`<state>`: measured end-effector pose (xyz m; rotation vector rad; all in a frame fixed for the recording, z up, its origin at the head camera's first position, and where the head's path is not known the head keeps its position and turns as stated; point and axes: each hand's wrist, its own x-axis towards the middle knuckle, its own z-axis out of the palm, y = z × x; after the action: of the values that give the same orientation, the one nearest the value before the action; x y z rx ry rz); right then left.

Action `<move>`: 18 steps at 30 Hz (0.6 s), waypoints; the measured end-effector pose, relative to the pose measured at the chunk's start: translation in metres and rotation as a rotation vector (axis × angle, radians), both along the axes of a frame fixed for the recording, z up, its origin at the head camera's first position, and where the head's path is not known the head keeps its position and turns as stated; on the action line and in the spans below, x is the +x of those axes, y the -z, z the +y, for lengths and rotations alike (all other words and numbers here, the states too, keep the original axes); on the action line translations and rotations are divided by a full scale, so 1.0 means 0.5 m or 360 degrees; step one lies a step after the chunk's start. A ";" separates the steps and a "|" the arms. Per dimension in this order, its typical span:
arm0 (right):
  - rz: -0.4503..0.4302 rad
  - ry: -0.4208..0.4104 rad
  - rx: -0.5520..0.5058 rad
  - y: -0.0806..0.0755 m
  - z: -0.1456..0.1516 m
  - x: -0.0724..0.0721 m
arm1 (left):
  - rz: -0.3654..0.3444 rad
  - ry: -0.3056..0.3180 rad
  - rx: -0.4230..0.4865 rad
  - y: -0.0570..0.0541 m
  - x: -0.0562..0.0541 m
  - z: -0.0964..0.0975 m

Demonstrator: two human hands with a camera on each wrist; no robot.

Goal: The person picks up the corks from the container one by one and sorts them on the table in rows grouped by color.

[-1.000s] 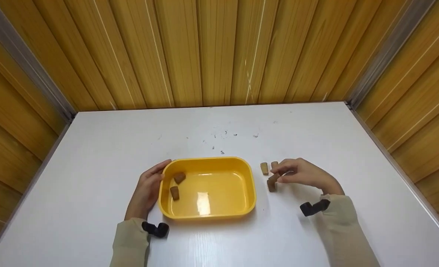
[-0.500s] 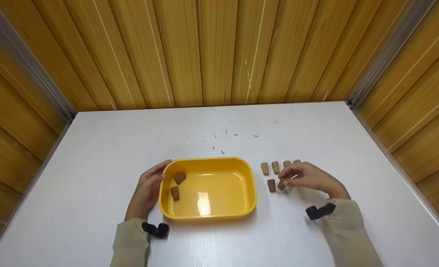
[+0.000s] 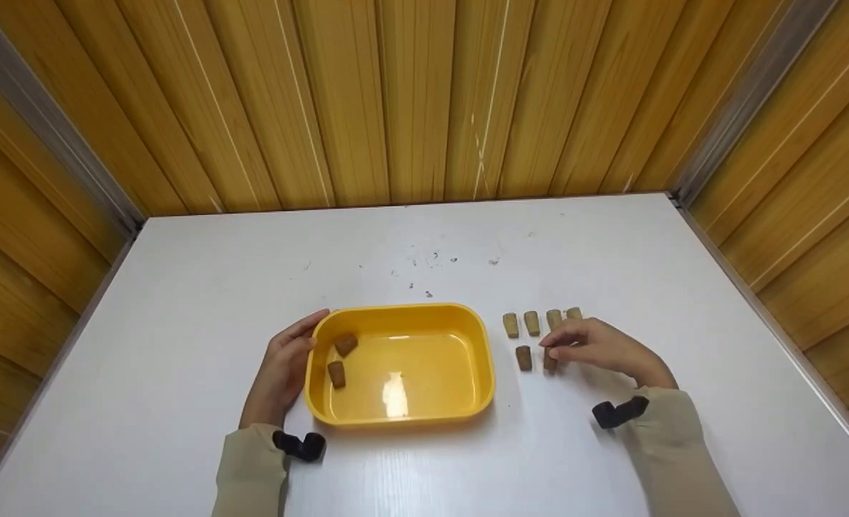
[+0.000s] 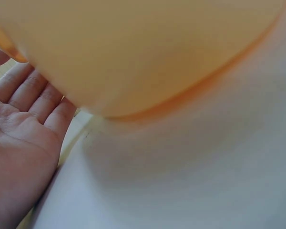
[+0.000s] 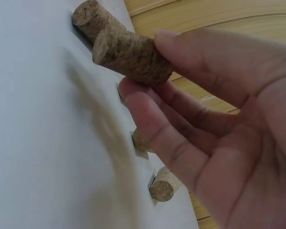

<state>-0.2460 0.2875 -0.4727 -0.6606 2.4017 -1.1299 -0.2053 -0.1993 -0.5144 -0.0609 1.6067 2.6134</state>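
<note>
In the head view my right hand (image 3: 603,352) pinches a dark brown cork (image 3: 550,360) between thumb and fingers, just right of another dark cork (image 3: 524,358) on the table. The right wrist view shows the held cork (image 5: 132,55) lying sideways in the fingertips, its shadow on the white surface. Behind the fingers runs a row of several lighter corks (image 3: 532,323). My left hand (image 3: 284,370) grips the left side of a yellow plastic bin (image 3: 486,359), thumb at the rim and fingers along the outer wall. Two brown corks (image 3: 336,374) lie inside, towards its left end.
The white table (image 3: 410,474) bears small dark marks beyond the bin. Wood-patterned panels (image 3: 417,108) wall it in at the back and both sides. A black wrist-worn device (image 3: 619,412) sits at each sleeve cuff.
My right hand has shifted right with its cork, which now stands apart from and lines up beside the other dark cork. More of the lighter row shows. The left hand and bin stay put.
</note>
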 end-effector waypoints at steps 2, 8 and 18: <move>0.0002 0.0011 0.0016 0.001 0.000 0.001 | 0.0003 0.0004 -0.0004 0.000 0.000 0.000; -0.0008 0.0048 0.0034 0.004 -0.003 0.001 | 0.0000 0.0024 -0.0024 -0.005 0.002 0.000; -0.0029 0.0065 0.0036 0.009 -0.010 -0.004 | 0.0020 0.0019 -0.0010 -0.001 0.001 0.000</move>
<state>-0.2480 0.2827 -0.4773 -0.5944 2.4191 -1.1186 -0.2046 -0.1995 -0.5140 -0.0354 1.6141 2.6051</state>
